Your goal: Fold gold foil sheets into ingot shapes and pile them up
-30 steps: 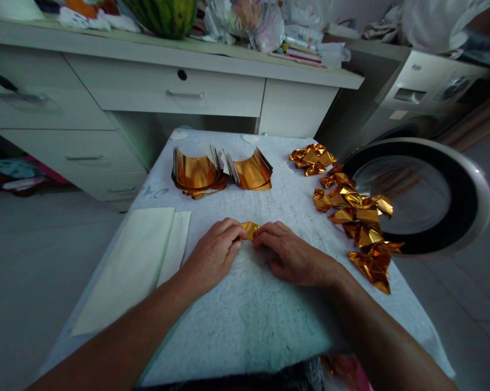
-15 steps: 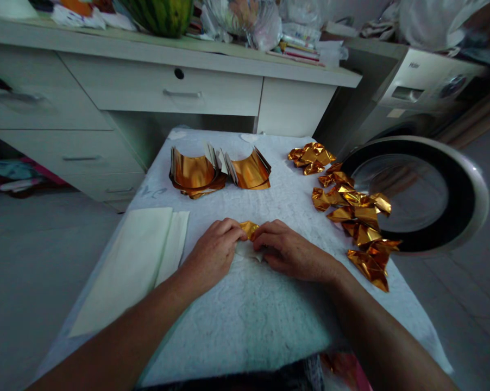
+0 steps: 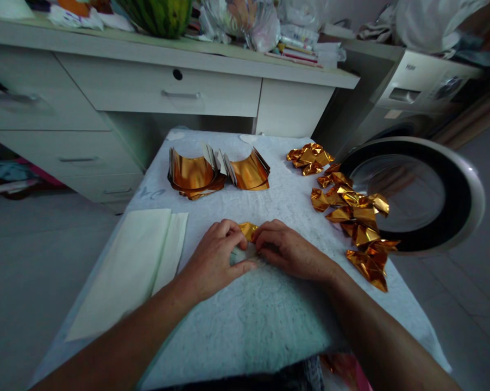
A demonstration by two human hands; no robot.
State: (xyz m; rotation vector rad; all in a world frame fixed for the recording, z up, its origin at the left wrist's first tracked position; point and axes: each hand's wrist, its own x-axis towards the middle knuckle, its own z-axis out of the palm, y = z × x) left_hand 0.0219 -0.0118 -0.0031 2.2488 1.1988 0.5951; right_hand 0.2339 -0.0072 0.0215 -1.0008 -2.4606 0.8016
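Gold foil piece: right hand pinches one end; left hand, thumb wide, touches the other. Even fingertip pressure favours clean creases.

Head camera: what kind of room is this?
Probably a lived-in home room, perhaps a laundry or utility corner: there's a front-loading washing machine with its door open, a white drawer cabinet, and a watermelon among bags on its countertop.
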